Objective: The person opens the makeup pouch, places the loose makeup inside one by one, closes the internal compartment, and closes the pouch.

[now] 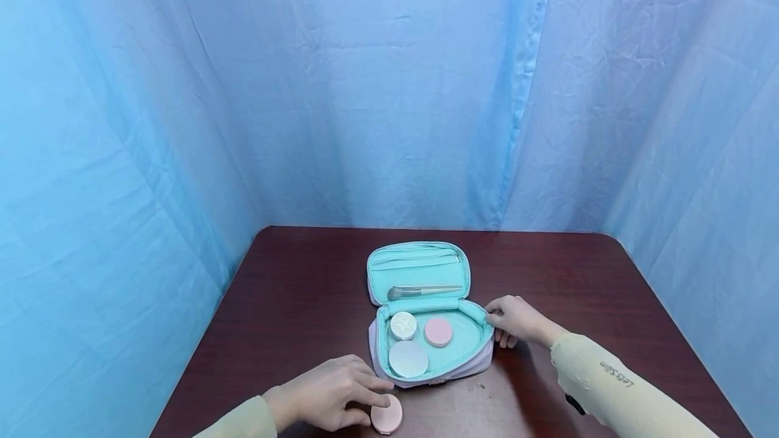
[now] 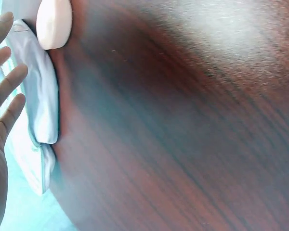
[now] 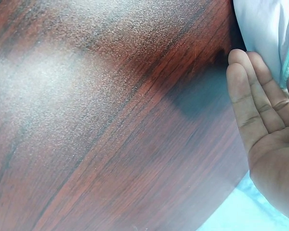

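An unzipped cosmetic bag (image 1: 481, 365), lilac outside and mint green inside, lies with its lid folded back. My right hand (image 1: 517, 320) pinches the bag's right rim between thumb and forefinger; its other fingers extend down along the outer side in the right wrist view. Near the bag's front left corner, my left hand (image 1: 341, 391) reaches with extended fingers to a round pink compact (image 1: 387, 415) on the table, fingertips at its upper edge. Inside the bag sit a white patterned round case (image 1: 404, 326), a larger pale round case (image 1: 408, 359) and a small pink round case (image 1: 438, 332).
A makeup brush (image 1: 426, 291) lies across the bag's lid, below a zipped pocket (image 1: 416, 261). Everything rests on a dark reddish wooden table (image 1: 292, 303). Light blue curtains (image 1: 389, 86) enclose the table at the back and both sides.
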Demonstrator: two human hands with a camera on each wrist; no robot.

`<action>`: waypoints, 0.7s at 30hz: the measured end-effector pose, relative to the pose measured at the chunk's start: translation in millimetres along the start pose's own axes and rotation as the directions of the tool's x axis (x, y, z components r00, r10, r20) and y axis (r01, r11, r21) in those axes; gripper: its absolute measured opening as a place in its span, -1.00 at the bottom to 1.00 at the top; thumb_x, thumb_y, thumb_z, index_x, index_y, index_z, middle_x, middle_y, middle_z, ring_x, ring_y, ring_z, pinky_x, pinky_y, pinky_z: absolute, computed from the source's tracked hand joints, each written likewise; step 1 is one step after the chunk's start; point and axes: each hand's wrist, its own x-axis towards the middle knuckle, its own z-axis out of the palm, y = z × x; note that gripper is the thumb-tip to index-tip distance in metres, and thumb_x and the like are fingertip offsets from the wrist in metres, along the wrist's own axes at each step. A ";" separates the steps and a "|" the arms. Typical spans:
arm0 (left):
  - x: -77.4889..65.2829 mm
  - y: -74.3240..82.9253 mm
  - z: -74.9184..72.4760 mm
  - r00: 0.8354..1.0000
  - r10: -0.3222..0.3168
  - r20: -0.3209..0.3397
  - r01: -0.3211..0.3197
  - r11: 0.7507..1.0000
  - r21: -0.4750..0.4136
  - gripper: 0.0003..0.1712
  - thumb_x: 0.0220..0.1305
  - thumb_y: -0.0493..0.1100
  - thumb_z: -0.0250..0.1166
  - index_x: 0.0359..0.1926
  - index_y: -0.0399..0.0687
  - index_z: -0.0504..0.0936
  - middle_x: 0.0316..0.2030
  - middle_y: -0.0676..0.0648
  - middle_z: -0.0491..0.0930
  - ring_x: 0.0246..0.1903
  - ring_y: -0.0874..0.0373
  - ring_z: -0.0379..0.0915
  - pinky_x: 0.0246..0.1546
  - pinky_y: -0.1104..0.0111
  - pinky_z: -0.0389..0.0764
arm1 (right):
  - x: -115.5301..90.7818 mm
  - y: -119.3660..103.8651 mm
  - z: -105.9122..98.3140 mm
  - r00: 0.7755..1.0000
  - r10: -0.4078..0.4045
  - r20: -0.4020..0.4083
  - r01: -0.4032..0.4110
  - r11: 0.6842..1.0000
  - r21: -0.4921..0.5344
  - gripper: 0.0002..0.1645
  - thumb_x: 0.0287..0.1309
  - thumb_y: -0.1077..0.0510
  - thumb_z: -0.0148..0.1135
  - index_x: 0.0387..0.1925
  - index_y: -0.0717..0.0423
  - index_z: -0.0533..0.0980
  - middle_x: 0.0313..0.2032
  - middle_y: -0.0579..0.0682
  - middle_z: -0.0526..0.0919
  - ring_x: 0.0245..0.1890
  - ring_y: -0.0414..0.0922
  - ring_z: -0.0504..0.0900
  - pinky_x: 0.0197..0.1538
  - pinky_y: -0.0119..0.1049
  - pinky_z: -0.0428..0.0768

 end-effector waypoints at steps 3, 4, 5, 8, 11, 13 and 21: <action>-2.4 0.6 4.1 1.000 0.013 0.024 -0.013 1.000 0.001 -0.51 0.16 -0.04 0.49 0.15 0.11 0.75 0.19 0.10 0.65 0.07 0.24 0.60 0.08 0.33 0.61 | 0.5 0.2 0.2 1.000 0.001 0.001 -0.001 1.000 0.000 -0.70 0.44 0.24 0.14 0.06 0.33 0.62 -0.59 0.08 0.65 -0.63 0.00 0.67 -0.54 -0.19 0.69; -3.0 0.8 5.4 0.999 0.015 0.034 -0.015 1.000 0.000 -0.51 0.17 -0.04 0.49 0.16 0.11 0.74 0.19 0.10 0.66 0.09 0.23 0.60 0.09 0.32 0.61 | 0.5 0.3 0.4 1.000 0.004 0.001 -0.004 1.000 0.000 -0.70 0.44 0.24 0.14 0.05 0.33 0.62 -0.59 0.08 0.65 -0.62 0.01 0.67 -0.54 -0.19 0.69; -3.4 1.0 6.8 0.999 0.017 0.045 -0.017 1.000 0.002 -0.51 0.18 -0.02 0.49 0.17 0.11 0.74 0.19 0.09 0.66 0.10 0.23 0.60 0.10 0.32 0.61 | 0.3 0.1 0.4 1.000 0.003 0.001 -0.003 1.000 0.002 -0.70 0.44 0.24 0.14 0.06 0.33 0.62 -0.59 0.08 0.65 -0.62 0.01 0.68 -0.54 -0.19 0.69; -3.9 1.7 10.2 0.997 0.013 0.071 -0.013 1.000 0.000 -0.48 0.18 0.00 0.49 0.20 0.14 0.72 0.21 0.10 0.64 0.15 0.20 0.58 0.15 0.30 0.60 | -0.2 0.4 0.8 1.000 0.004 -0.001 -0.004 1.000 0.003 -0.71 0.44 0.25 0.15 0.06 0.33 0.62 -0.60 0.09 0.64 -0.63 0.02 0.67 -0.55 -0.18 0.69; -3.9 2.4 12.9 0.997 0.008 0.083 -0.009 1.000 0.013 -0.43 0.13 0.01 0.52 0.21 0.17 0.71 0.24 0.09 0.62 0.19 0.18 0.56 0.17 0.28 0.60 | -1.4 -0.3 1.2 1.000 0.009 -0.005 -0.009 1.000 0.009 -0.72 0.43 0.25 0.16 0.05 0.32 0.63 -0.60 0.09 0.64 -0.63 0.02 0.67 -0.55 -0.17 0.69; -3.9 3.0 14.0 0.996 0.007 0.087 -0.009 1.000 0.023 -0.40 0.10 0.01 0.53 0.22 0.17 0.70 0.26 0.08 0.60 0.20 0.17 0.55 0.18 0.27 0.59 | -2.0 -0.9 1.3 1.000 0.011 -0.006 -0.011 1.000 0.008 -0.72 0.43 0.25 0.16 0.04 0.31 0.63 -0.61 0.09 0.63 -0.63 0.02 0.66 -0.55 -0.17 0.69; -3.3 3.1 18.8 0.994 -0.013 0.112 0.011 1.000 0.019 -0.35 0.10 0.01 0.53 0.27 0.20 0.66 0.32 0.09 0.54 0.25 0.15 0.51 0.22 0.26 0.57 | -2.2 -0.9 0.6 1.000 0.004 -0.004 -0.004 1.000 0.010 -0.73 0.43 0.25 0.16 0.03 0.31 0.63 -0.61 0.09 0.63 -0.64 0.02 0.66 -0.56 -0.17 0.68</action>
